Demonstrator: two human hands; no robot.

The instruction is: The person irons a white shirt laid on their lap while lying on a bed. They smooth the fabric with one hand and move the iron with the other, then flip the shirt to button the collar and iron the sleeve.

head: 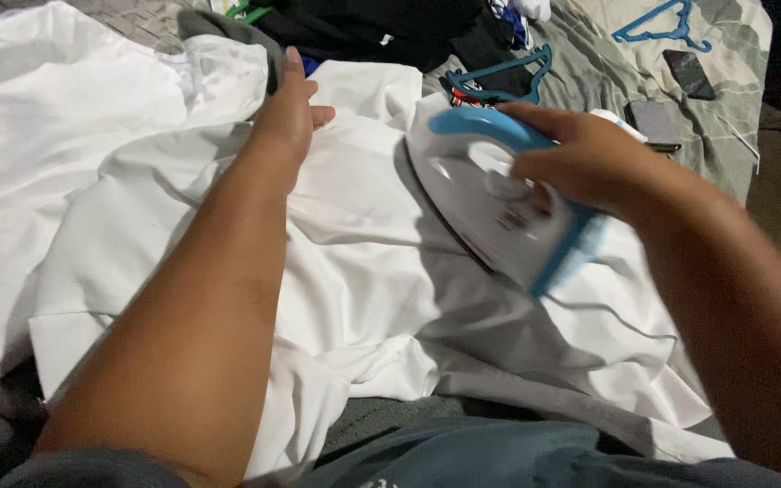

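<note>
1. Blurred along the rear: blue-trimmed heel of the white clothes iron (499,203); soleplate mostly hidden, facing down and away.
2. Cut off at the frame's top: blue hanger (666,25) and dark clothes pile (381,27); second blue hanger (499,77) partly behind the iron.
3. Left hand (289,108): open and flat, fingers together, pressing down on the white garment (354,262); fingertips partly out of sight over a fold.
4. Right hand (580,158): closed around the iron's blue handle, iron tilted, resting on the white garment right of the left hand.
5. Two dark phones (671,95) lying on the grey-green bed cover (725,136), well apart from the iron.
</note>
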